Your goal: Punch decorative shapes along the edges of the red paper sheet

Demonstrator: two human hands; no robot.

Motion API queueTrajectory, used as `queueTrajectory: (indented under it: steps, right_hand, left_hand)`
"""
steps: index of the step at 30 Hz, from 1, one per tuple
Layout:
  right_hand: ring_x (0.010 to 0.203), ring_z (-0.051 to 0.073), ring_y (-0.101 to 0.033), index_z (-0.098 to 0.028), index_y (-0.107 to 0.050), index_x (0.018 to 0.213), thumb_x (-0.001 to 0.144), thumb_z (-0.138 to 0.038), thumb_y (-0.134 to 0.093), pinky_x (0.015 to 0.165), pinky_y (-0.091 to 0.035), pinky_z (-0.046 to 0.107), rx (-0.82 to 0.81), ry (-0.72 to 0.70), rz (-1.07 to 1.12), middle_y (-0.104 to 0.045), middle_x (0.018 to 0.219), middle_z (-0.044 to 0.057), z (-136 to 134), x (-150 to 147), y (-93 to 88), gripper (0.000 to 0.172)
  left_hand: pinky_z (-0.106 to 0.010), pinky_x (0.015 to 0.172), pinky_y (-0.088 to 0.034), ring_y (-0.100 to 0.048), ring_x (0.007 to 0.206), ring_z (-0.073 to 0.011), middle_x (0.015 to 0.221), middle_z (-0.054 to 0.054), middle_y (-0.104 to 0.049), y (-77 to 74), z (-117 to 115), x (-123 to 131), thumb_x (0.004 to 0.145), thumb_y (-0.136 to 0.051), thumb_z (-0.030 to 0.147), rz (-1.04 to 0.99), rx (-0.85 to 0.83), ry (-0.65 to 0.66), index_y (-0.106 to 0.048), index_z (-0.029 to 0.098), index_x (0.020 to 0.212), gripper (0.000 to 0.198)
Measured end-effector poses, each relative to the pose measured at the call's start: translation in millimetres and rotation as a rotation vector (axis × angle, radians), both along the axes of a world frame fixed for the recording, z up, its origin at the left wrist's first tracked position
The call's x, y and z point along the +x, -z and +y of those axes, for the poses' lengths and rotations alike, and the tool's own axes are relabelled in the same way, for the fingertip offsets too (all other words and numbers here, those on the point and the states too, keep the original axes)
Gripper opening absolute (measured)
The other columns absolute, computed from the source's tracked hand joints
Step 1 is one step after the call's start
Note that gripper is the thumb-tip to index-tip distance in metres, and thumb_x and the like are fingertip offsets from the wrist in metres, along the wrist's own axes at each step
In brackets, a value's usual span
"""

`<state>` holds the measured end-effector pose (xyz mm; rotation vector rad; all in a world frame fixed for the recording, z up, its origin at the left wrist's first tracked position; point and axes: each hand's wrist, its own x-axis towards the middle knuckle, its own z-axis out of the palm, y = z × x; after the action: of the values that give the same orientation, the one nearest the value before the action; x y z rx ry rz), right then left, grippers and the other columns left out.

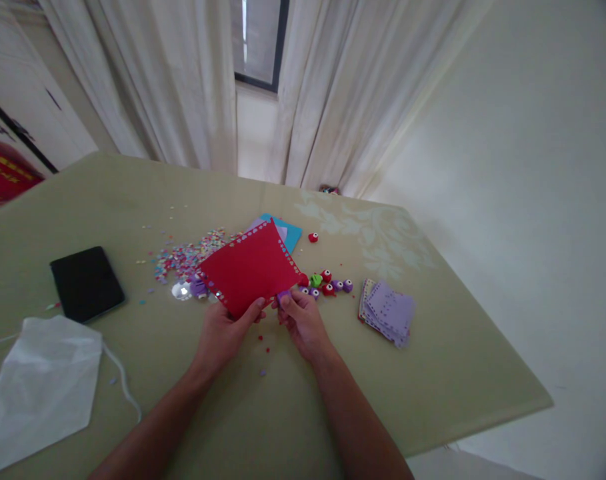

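Observation:
A red paper sheet (250,268) with punched holes along its edges is held above the olive table (433,373). My left hand (223,333) pinches its near corner. My right hand (303,323) is closed around a small purple hole punch (283,297) at the sheet's near edge. Red, green and purple punches (327,283) lie in a cluster just beyond my right hand. One red punch (313,237) sits apart, farther back.
Punched confetti (187,257) is scattered at the left of the sheet. Blue and lilac sheets (287,230) lie behind it. A stack of punched lilac squares (389,310) lies right. A black tablet (87,283) and a white drawstring bag (43,387) lie left.

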<state>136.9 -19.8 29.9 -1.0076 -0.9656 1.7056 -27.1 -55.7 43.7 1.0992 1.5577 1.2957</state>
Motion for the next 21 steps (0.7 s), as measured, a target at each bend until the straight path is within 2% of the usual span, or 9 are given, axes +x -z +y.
queueTrajectory:
  steps: [5, 9, 13, 16, 19, 21]
  right_hand:
    - [0.055, 0.011, -0.036, -0.019, -0.074, 0.074, 0.069, -0.07, -0.092, 0.056, -0.025, 0.028, 0.004, 0.015, 0.016, -0.053, 0.061, -0.003, 1, 0, 0.2, 0.054]
    - [0.058, 0.011, -0.039, -0.019, -0.075, 0.077, 0.064, -0.065, -0.097, 0.057, -0.028, 0.027, -0.001, 0.052, 0.035, -0.058, 0.067, -0.003, 2, 0, 1.2, 0.053]
    - [0.059, 0.011, -0.039, -0.019, -0.071, 0.074, 0.065, -0.06, -0.099, 0.058, -0.028, 0.028, 0.037, 0.042, -0.063, -0.056, 0.065, -0.005, 2, 2, 9.1, 0.05]
    - [0.056, 0.011, -0.038, -0.019, -0.065, 0.066, 0.07, -0.07, -0.092, 0.056, -0.025, 0.029, 0.03, 0.014, -0.103, -0.051, 0.058, -0.005, 2, 3, 14.4, 0.058]
    - [0.053, 0.011, -0.035, -0.021, -0.058, 0.062, 0.072, -0.083, -0.083, 0.053, -0.022, 0.029, -0.014, 0.007, -0.049, -0.047, 0.054, -0.005, 3, 1, 13.7, 0.068]
    - [0.052, 0.01, -0.033, -0.021, -0.055, 0.063, 0.071, -0.084, -0.083, 0.051, -0.02, 0.028, -0.049, 0.02, 0.006, -0.045, 0.055, -0.006, 3, 0, 10.2, 0.069]
  left_hand:
    - [-0.031, 0.055, -0.059, -0.076, 0.058, -0.0264, 0.064, -0.007, -0.079, 0.7, 1, -2, 0.077, -0.08, 0.052, 0.004, 0.004, -0.007, -0.077, 0.02, 0.071, 0.033]
    - [-0.03, 0.053, -0.058, -0.076, 0.058, -0.0254, 0.065, -0.007, -0.079, 1.2, 0, -3, 0.08, -0.078, 0.052, 0.036, 0.026, 0.013, -0.078, 0.02, 0.071, 0.033]
    - [-0.03, 0.056, -0.059, -0.078, 0.061, -0.0261, 0.068, -0.008, -0.081, 4.0, -1, -1, 0.082, -0.077, 0.052, 0.039, 0.036, 0.024, -0.078, 0.019, 0.072, 0.034]
    - [-0.03, 0.058, -0.061, -0.079, 0.063, -0.0263, 0.071, -0.009, -0.082, 8.1, -1, 0, 0.083, -0.078, 0.052, 0.043, 0.03, 0.04, -0.081, 0.018, 0.077, 0.034]
    - [-0.03, 0.057, -0.06, -0.078, 0.061, -0.0257, 0.071, -0.008, -0.081, 11.1, -1, 0, 0.083, -0.078, 0.051, 0.021, 0.036, 0.078, -0.082, 0.017, 0.085, 0.034]
    - [-0.029, 0.056, -0.059, -0.077, 0.06, -0.0252, 0.069, -0.008, -0.081, 11.7, 0, -1, 0.083, -0.078, 0.05, 0.008, 0.045, 0.104, -0.081, 0.017, 0.084, 0.033]
